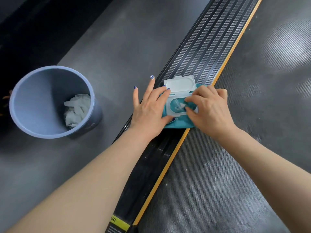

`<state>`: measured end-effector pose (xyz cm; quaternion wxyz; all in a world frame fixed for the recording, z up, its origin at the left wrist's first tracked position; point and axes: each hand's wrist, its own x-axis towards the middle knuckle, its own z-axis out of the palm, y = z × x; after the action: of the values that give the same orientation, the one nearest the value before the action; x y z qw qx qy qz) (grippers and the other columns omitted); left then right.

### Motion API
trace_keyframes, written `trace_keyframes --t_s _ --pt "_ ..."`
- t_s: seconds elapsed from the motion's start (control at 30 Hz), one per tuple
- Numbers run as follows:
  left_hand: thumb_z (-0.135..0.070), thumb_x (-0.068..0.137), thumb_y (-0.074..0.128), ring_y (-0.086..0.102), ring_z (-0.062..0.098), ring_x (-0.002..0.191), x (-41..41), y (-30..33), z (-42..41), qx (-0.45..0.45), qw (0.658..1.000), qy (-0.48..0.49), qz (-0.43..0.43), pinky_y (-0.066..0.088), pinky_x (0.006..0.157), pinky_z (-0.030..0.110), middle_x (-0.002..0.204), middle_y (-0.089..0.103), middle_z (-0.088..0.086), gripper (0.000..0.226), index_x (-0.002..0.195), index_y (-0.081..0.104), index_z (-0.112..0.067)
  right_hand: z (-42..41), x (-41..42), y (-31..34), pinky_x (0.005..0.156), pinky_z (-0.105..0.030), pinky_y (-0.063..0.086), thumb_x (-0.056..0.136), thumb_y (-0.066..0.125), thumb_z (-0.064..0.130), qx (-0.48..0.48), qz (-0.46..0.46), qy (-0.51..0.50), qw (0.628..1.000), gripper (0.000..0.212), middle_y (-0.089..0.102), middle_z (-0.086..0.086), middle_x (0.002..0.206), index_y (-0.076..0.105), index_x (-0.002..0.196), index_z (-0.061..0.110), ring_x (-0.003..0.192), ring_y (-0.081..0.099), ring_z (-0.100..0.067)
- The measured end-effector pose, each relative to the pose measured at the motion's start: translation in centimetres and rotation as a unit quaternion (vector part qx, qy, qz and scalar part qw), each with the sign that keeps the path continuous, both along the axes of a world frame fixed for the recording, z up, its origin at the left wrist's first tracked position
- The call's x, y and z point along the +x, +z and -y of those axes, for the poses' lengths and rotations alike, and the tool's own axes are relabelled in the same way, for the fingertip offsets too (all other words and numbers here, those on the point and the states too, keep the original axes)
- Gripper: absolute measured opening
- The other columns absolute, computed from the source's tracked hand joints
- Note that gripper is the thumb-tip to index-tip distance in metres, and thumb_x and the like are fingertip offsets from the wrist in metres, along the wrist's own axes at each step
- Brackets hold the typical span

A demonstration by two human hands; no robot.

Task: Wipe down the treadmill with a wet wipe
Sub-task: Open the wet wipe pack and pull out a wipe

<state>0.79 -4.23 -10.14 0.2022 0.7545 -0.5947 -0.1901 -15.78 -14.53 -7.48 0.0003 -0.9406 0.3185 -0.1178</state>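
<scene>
2 hands on the job. Far left: blue bin (50, 101) on the floor, crumpled white wipes (76, 110) inside. Left hand (149, 106) lies flat, fingers straight, pressing the teal wipe pack (178, 122) onto the treadmill's ribbed side rail (202, 52). Pack lid (180, 84) flipped open. Right hand (208, 108), fingers curled, pinches at the wipe (179, 105) in the opening. Treadmill belt (235, 148) at right.

A teal wipes pack (178, 122) is laid across the treadmill's ribbed black side rail (198, 52), beside the belt (235, 148). Its white lid (180, 84) is flipped open; a wipe (179, 105) is seen inside.
</scene>
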Motion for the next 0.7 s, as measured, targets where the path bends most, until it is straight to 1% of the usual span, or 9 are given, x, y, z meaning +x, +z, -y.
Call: trace_keyframes --t_s 0.07,0.13,0.23,0.3,0.37,0.47,0.57,0.63,0.7 --pt "-0.039 0.083 0.078 0.001 0.02 0.157 0.0 0.1 0.1 0.006 1.0 -0.001 0.0 -0.009 0.12 0.057 0.158 0.037 -0.004 0.082 0.153 0.04 -0.016 0.6 0.0 0.2 0.077 -0.04 0.027 0.082 0.07 0.017 -0.009 -0.013 0.017 1.0 0.009 0.062 -0.001 0.079 0.078 0.079 0.015 0.077 0.06 -0.031" --pt "-0.04 0.085 0.077 -0.002 0.019 0.157 0.0 0.2 0.2 0.017 1.0 -0.004 0.003 -0.01 0.12 0.057 0.159 0.034 -0.005 0.083 0.154 0.038 -0.017 0.8 0.4 0.4 0.077 -0.039 0.028 0.085 0.068 0.016 -0.032 -0.031 0.045 0.998 0.016 0.06 0.002 0.074 0.077 0.071 0.018 0.073 0.059 -0.028" --pt "-0.04 0.087 0.075 -0.003 0.019 0.156 -0.1 0.3 0.2 0.024 1.0 -0.003 0.003 -0.011 0.12 0.057 0.16 0.032 -0.004 0.082 0.155 0.036 -0.016 1.2 1.0 0.4 0.078 -0.036 0.026 0.082 0.072 0.009 -0.057 -0.091 0.081 0.991 0.024 0.054 0.004 0.07 0.068 0.06 0.02 0.068 0.053 -0.023" --pt "-0.04 0.088 0.073 -0.005 0.018 0.156 -0.1 0.5 0.2 0.028 1.0 -0.004 0.008 -0.011 0.119 0.058 0.161 0.031 -0.005 0.081 0.155 0.035 -0.017 1.4 1.2 0.5 0.077 -0.036 0.026 0.078 0.071 0.006 -0.07 -0.118 0.096 0.986 0.026 0.051 0.002 0.068 0.062 0.058 0.017 0.065 0.051 -0.022" --pt "-0.042 0.089 0.072 -0.006 0.019 0.156 -0.1 0.5 0.2 0.032 0.999 -0.006 0.021 -0.011 0.119 0.059 0.161 0.03 -0.005 0.08 0.155 0.034 -0.017 1.4 1.4 0.6 0.075 -0.037 0.027 0.078 0.069 0.006 -0.079 -0.128 0.098 0.984 0.025 0.05 -0.001 0.068 0.058 0.058 0.015 0.063 0.049 -0.023" --pt "-0.046 0.089 0.07 -0.007 0.02 0.156 -0.1 0.6 0.3 0.04 0.998 -0.007 0.038 -0.013 0.118 0.06 0.159 0.033 -0.005 0.08 0.155 0.035 -0.017 0.8 2.2 1.3 0.072 -0.037 0.026 0.075 0.066 0.008 -0.093 -0.111 0.074 0.987 0.023 0.046 -0.004 0.063 0.055 0.057 0.013 0.056 0.047 -0.026" --pt "-0.046 0.089 0.069 -0.008 0.018 0.156 -0.1 0.8 0.7 0.057 0.998 0.002 0.038 -0.015 0.117 0.06 0.157 0.035 -0.008 0.078 0.154 0.035 -0.02 -0.3 3.0 2.2 0.069 -0.037 0.025 0.074 0.06 0.009 -0.108 -0.066 0.097 0.987 0.019 0.044 -0.004 0.062 0.052 0.058 0.013 0.054 0.045 -0.027" --pt "-0.047 0.089 0.07 -0.009 0.017 0.156 -0.2 0.9 0.7 0.064 0.997 0.004 0.04 -0.016 0.118 0.059 0.157 0.034 -0.009 0.078 0.154 0.034 -0.021 -0.8 2.6 2.5 0.07 -0.037 0.026 0.077 0.059 0.011 -0.102 -0.048 0.09 0.99 0.016 0.048 -0.004 0.065 0.056 0.061 0.013 0.058 0.05 -0.027" --pt "-0.048 0.089 0.07 -0.009 0.018 0.156 -0.2 0.9 0.7 0.06 0.997 -0.001 0.042 -0.016 0.118 0.059 0.158 0.033 -0.008 0.08 0.155 0.033 -0.02 -0.6 1.5 2.6 0.074 -0.039 0.029 0.079 0.063 0.013 -0.069 -0.043 0.048 0.996 0.01 0.056 -0.005 0.074 0.066 0.07 0.012 0.068 0.058 -0.029"
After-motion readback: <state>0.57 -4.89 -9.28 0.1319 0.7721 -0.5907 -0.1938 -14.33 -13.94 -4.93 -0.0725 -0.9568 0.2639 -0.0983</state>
